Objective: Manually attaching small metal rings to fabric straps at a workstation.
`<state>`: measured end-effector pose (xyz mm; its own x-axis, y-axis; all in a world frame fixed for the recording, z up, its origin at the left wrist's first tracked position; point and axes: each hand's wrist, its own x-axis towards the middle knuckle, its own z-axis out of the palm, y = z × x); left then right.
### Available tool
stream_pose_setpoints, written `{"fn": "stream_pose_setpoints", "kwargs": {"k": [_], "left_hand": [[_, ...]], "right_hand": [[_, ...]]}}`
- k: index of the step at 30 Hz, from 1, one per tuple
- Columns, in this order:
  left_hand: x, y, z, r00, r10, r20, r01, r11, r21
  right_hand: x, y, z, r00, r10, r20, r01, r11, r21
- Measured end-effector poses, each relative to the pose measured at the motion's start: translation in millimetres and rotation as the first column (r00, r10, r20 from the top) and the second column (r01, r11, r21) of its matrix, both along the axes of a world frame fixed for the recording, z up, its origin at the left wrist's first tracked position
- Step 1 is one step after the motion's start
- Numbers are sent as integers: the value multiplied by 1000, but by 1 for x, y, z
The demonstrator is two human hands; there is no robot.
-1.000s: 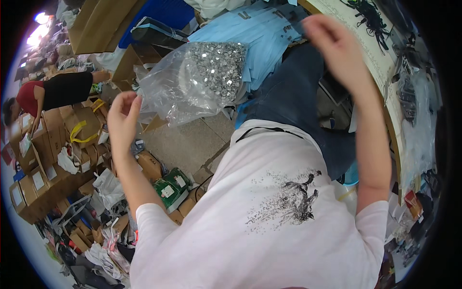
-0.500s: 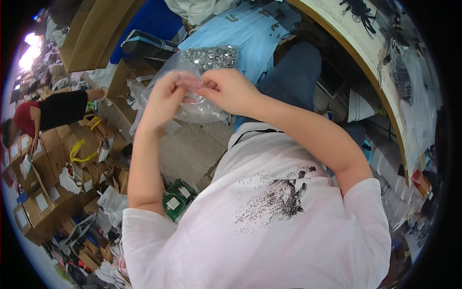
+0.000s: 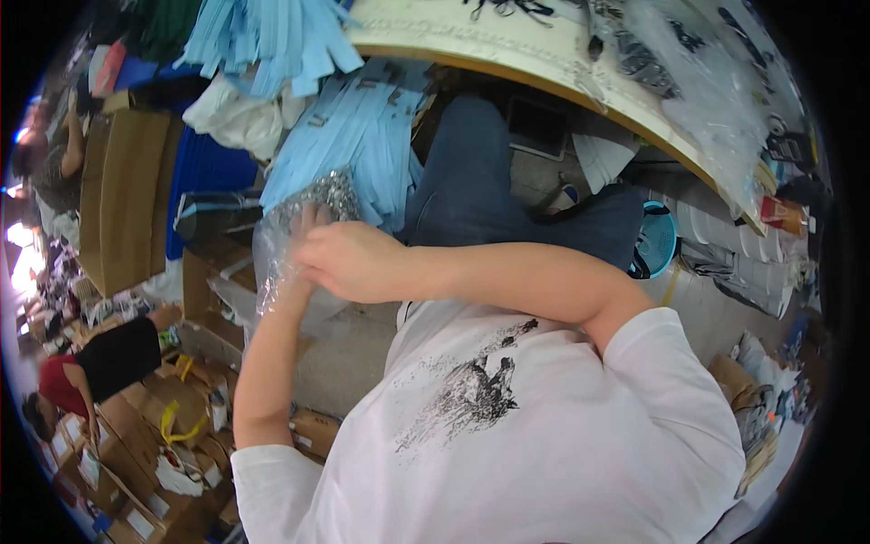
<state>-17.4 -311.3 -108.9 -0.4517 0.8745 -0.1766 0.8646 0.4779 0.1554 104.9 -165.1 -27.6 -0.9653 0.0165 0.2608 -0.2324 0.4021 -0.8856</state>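
A clear plastic bag [image 3: 274,258] filled with small shiny metal pieces [image 3: 337,192] lies in front of me, at left of my knee. My left hand [image 3: 311,220] reaches into the bag, up against the metal pieces; its fingers are blurred and partly covered by plastic and by my other hand. Curled over the bag's mouth at my left wrist, my right hand [image 3: 355,260] holds the plastic, with its fingertips mostly hidden. Just beyond the bag hang light blue strips [image 3: 340,150] with small metal clips on them.
A pale worktable [image 3: 435,32] curves across the far side, with more blue strips [image 3: 272,41] at its left end. Cardboard boxes [image 3: 127,208] stand on the left, where another person [image 3: 118,363] bends over cartons. A light blue basket [image 3: 654,240] sits right of my legs.
My view has swung, showing more of the table and strips. My left hand has gone from beside my right hand into the bag. My right hand has moved to the bag's mouth.
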Motion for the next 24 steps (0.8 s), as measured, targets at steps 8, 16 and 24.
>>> {"fn": "stream_pose_setpoints", "kwargs": {"k": [8, 16, 24], "left_hand": [[10, 10, 11, 973, 170, 155, -192, 971, 144], [-4, 16, 37, 713, 435, 550, -465, 880, -93], [-29, 5, 28, -127, 279, 952, -531, 791, -303]], "right_hand": [[4, 2, -8, 1000, -24, 3, 24, 998, 52], [8, 23, -19, 989, -133, 70, 137, 989, -55], [4, 41, -28, 967, -218, 134, 246, 936, -253]]}}
